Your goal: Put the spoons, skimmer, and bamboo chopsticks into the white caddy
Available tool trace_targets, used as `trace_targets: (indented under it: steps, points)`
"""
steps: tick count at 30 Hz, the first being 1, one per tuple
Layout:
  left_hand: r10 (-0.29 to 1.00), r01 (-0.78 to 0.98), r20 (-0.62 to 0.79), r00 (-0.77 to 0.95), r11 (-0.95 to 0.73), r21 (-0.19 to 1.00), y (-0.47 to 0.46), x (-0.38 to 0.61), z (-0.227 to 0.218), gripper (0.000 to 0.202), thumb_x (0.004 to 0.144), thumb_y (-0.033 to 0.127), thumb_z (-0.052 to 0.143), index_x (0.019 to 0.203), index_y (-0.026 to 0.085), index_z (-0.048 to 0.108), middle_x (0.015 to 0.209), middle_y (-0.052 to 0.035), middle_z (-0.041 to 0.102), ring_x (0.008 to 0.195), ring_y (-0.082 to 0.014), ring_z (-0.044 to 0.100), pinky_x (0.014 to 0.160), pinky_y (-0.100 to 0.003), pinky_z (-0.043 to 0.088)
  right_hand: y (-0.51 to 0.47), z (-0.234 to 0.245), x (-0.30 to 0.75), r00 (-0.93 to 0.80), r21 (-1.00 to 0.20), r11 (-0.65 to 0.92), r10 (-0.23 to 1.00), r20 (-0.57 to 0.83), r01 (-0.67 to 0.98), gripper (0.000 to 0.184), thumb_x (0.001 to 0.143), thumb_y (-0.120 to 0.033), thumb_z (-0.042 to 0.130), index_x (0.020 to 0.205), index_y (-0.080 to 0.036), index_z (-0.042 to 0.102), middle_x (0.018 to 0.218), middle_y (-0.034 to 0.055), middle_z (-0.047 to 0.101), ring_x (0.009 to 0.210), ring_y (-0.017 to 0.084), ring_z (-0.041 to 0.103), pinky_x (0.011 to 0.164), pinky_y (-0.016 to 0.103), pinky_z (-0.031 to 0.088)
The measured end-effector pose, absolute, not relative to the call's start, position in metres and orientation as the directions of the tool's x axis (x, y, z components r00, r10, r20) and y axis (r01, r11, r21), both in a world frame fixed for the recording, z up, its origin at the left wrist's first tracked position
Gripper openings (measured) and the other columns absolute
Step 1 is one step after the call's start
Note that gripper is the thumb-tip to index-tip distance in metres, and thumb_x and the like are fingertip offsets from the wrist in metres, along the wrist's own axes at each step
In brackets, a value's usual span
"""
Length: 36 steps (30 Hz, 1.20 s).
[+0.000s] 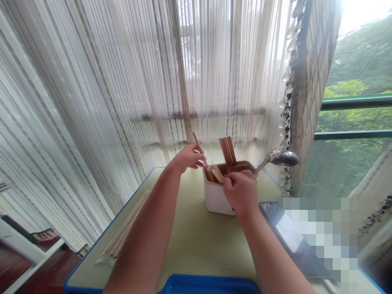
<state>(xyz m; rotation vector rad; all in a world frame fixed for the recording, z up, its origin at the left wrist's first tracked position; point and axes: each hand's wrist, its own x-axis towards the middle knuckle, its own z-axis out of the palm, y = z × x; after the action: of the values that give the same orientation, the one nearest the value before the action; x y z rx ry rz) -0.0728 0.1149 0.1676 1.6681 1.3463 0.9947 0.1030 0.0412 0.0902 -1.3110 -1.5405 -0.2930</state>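
A white utensil holder (219, 200) with a wooden rim stands on the table. My left hand (191, 158) is at its left side, fingers closed around a thin wooden chopstick (199, 146) that slants down to the holder's left compartment. Several brown chopsticks (227, 151) stand upright at the back of the holder. Sticks in clear plastic (216, 173) lean across its front left and meet my right hand. My right hand (241, 190) is curled into a fist at the front right rim; what its fingers grip is hidden. A metal slotted spoon (283, 157) sticks out rightward behind it.
Wrapped long sticks (125, 226) lie on the table's left side, partly behind my left forearm. A blue tray (208, 283) is at the near edge. To the right lies a dark phone or tablet (290, 237). Sheer curtains (137, 81) hang behind the table.
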Motion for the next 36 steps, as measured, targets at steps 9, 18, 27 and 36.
trace_targets:
  steps: [9,18,27,36]
  points:
    - [0.949,0.472,0.019,0.313,-0.173,0.864,0.107,-0.077,0.169,0.03,0.057,0.028,0.074,0.072,0.017,0.05,0.065,-0.001,0.061,0.06,-0.0135,0.063,0.043,-0.017,0.039,0.039,0.09,0.103,0.184,-0.45,0.397,0.551,0.814,0.8,0.016,0.07,-0.019,0.053,0.06,-0.021,0.065,0.062,0.0018,0.064,0.079,0.02,0.052,0.077,0.032,0.038]
    - [0.946,0.382,0.051,0.319,-0.178,0.907,0.103,-0.082,0.175,0.028,0.059,0.024,0.074,0.076,0.015,0.054,0.07,-0.0035,0.062,0.065,-0.0143,0.062,0.053,-0.026,0.05,0.038,0.091,0.102,0.209,-0.485,0.396,0.565,0.798,0.78,0.016,0.071,-0.02,0.053,0.062,-0.022,0.066,0.064,0.002,0.065,0.082,0.021,0.051,0.078,0.032,0.037]
    - [0.969,0.514,0.163,0.187,-0.237,0.824,0.091,-0.08,0.186,0.033,0.063,0.035,0.071,0.085,0.016,0.056,0.084,-0.0077,0.063,0.071,-0.0175,0.061,0.057,-0.028,0.05,0.028,0.092,0.1,0.212,-0.442,0.401,0.502,0.839,0.802,0.017,0.076,-0.022,0.049,0.072,-0.021,0.066,0.072,0.0045,0.066,0.086,0.023,0.05,0.086,0.037,0.031]
    - [0.647,0.941,0.708,-0.283,0.045,0.335,0.025,-0.107,0.172,0.033,0.081,0.042,0.049,0.103,0.017,0.056,0.104,-0.0122,0.057,0.095,-0.025,0.053,0.082,-0.035,0.042,0.009,0.067,0.064,-0.125,-0.077,0.691,0.238,0.963,0.719,0.029,0.077,-0.021,0.052,0.106,-0.021,0.058,0.099,0.0076,0.061,0.096,0.022,0.049,0.092,0.039,0.032]
